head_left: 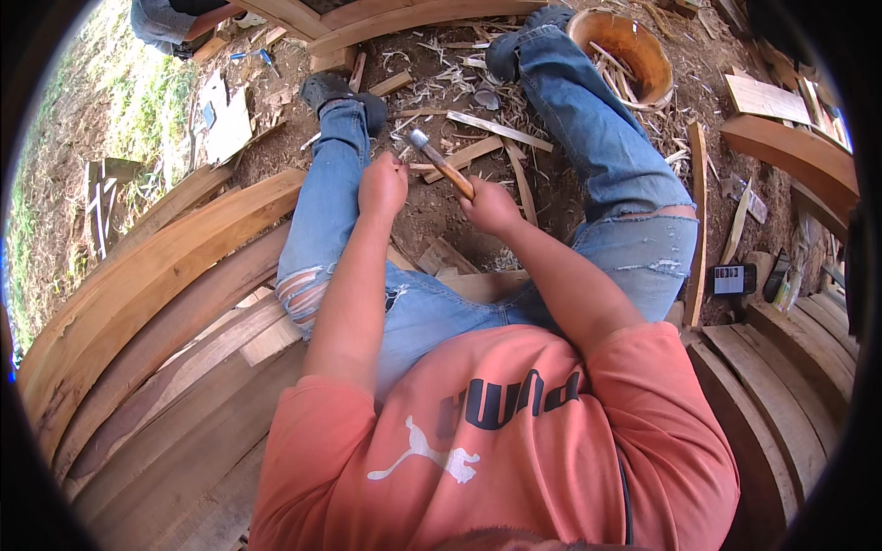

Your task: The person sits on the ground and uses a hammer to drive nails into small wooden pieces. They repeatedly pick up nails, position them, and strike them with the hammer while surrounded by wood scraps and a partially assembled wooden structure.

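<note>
Between my knees, my right hand (491, 207) is wrapped round the wooden handle of a hammer (445, 166). The hammer's metal head points up and left, close to my left hand (383, 186). That left hand is closed, its fingertips pinched together. What it grips, if anything, is too small to make out. Just beyond both hands, pale wood strips (469, 156) lie across the dirt.
Wood shavings litter the ground around my boots. A round tub (634, 55) with wood pieces inside stands beyond my right leg. Curved timbers (175, 243) are stacked at the left. A phone (732, 279) lies at the right. Another person (165, 26) shows partly at the upper left.
</note>
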Demonstrator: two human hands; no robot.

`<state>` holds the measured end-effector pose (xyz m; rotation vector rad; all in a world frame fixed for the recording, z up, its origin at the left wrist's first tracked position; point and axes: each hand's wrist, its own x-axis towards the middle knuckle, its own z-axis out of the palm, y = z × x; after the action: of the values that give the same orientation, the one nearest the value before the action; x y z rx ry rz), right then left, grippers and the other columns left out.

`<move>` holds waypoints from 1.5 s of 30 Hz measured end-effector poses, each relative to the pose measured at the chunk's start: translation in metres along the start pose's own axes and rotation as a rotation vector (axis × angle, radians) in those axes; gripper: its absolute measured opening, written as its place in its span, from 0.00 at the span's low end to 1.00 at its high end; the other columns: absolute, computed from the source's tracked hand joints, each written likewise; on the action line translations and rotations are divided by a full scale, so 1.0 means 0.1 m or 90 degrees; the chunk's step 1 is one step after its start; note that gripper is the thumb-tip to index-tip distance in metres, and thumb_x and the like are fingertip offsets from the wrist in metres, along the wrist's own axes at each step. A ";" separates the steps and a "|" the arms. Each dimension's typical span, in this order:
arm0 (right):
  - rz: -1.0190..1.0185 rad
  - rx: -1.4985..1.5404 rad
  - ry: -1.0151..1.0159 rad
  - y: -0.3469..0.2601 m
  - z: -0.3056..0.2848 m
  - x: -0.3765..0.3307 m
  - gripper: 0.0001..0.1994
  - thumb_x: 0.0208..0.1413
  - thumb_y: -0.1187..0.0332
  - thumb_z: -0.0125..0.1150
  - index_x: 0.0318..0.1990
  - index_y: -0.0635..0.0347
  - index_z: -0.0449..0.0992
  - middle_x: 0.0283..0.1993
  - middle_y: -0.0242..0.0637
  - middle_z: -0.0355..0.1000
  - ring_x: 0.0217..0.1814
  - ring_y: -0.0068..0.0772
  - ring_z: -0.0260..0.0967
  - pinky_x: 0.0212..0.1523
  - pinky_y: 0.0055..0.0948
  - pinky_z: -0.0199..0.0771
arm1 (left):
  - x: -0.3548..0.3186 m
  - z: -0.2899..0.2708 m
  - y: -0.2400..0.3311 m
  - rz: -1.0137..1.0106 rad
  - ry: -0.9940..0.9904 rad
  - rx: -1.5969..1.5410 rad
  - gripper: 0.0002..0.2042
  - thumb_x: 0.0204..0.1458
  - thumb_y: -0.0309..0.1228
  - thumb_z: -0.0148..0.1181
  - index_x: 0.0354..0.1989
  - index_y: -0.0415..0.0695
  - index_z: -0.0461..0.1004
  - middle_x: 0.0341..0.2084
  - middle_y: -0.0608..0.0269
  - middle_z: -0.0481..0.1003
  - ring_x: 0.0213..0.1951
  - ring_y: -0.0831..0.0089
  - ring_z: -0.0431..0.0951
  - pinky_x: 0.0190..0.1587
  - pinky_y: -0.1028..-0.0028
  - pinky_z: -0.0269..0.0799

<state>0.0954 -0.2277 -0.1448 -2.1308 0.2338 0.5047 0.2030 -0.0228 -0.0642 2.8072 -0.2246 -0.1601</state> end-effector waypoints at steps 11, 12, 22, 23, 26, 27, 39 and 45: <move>0.100 0.048 -0.068 0.40 0.03 0.18 0.19 0.65 0.55 0.65 0.53 0.60 0.83 0.50 0.55 0.84 0.55 0.60 0.82 0.58 0.53 0.80 | 0.00 -0.10 0.08 0.025 -0.053 -0.002 0.07 0.62 0.31 0.70 0.43 0.42 0.82 0.38 0.45 0.86 0.44 0.43 0.86 0.47 0.51 0.81; 0.103 0.033 -0.062 0.36 -0.01 0.17 0.19 0.65 0.55 0.65 0.53 0.60 0.83 0.51 0.55 0.84 0.56 0.60 0.82 0.59 0.52 0.80 | -0.02 -0.13 0.09 0.029 -0.068 0.004 0.07 0.62 0.31 0.70 0.44 0.42 0.82 0.39 0.45 0.86 0.45 0.43 0.86 0.48 0.52 0.81; 0.057 0.016 0.050 0.05 -0.47 0.15 0.20 0.65 0.54 0.64 0.52 0.62 0.83 0.51 0.57 0.84 0.56 0.61 0.81 0.58 0.54 0.80 | 0.04 -0.06 0.10 0.058 -0.042 -0.086 0.06 0.59 0.27 0.70 0.43 0.42 0.82 0.41 0.49 0.85 0.47 0.46 0.85 0.50 0.53 0.81; 0.056 0.004 0.057 -0.05 -0.53 0.09 0.20 0.66 0.53 0.63 0.52 0.62 0.83 0.50 0.57 0.84 0.55 0.62 0.81 0.58 0.54 0.80 | 0.05 -0.09 0.10 0.059 -0.031 -0.106 0.07 0.59 0.26 0.69 0.45 0.42 0.82 0.42 0.48 0.85 0.48 0.46 0.85 0.51 0.53 0.81; 0.017 0.042 0.054 -0.41 -0.79 -0.07 0.20 0.65 0.54 0.63 0.51 0.63 0.83 0.48 0.57 0.84 0.54 0.62 0.82 0.57 0.55 0.80 | 0.03 -0.08 0.02 0.030 -0.031 -0.095 0.09 0.59 0.26 0.68 0.48 0.42 0.81 0.43 0.46 0.86 0.48 0.45 0.86 0.51 0.53 0.81; 0.014 0.060 0.049 -0.48 -0.81 -0.12 0.20 0.65 0.54 0.63 0.51 0.63 0.83 0.48 0.57 0.84 0.54 0.62 0.82 0.57 0.55 0.80 | 0.03 -0.06 0.00 0.018 -0.039 -0.079 0.10 0.60 0.26 0.68 0.48 0.42 0.81 0.43 0.45 0.86 0.48 0.45 0.86 0.51 0.53 0.82; -0.007 0.055 0.036 -0.53 -0.58 -0.32 0.20 0.67 0.52 0.66 0.50 0.62 0.81 0.43 0.56 0.83 0.49 0.61 0.82 0.52 0.54 0.79 | 0.07 -0.03 0.03 0.000 -0.032 0.007 0.11 0.65 0.35 0.66 0.46 0.40 0.81 0.39 0.42 0.86 0.46 0.42 0.86 0.50 0.49 0.81; 0.010 0.034 0.007 -0.43 -0.43 -0.21 0.19 0.68 0.53 0.66 0.50 0.62 0.81 0.43 0.56 0.83 0.49 0.62 0.82 0.52 0.54 0.79 | 0.08 -0.11 0.07 -0.007 -0.104 0.109 0.13 0.67 0.38 0.64 0.49 0.40 0.80 0.40 0.42 0.86 0.47 0.42 0.86 0.51 0.48 0.81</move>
<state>0.1029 -0.2391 -0.0818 -2.0818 0.2667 0.4910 0.2115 -0.0272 -0.0519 2.9671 -0.2727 -0.3908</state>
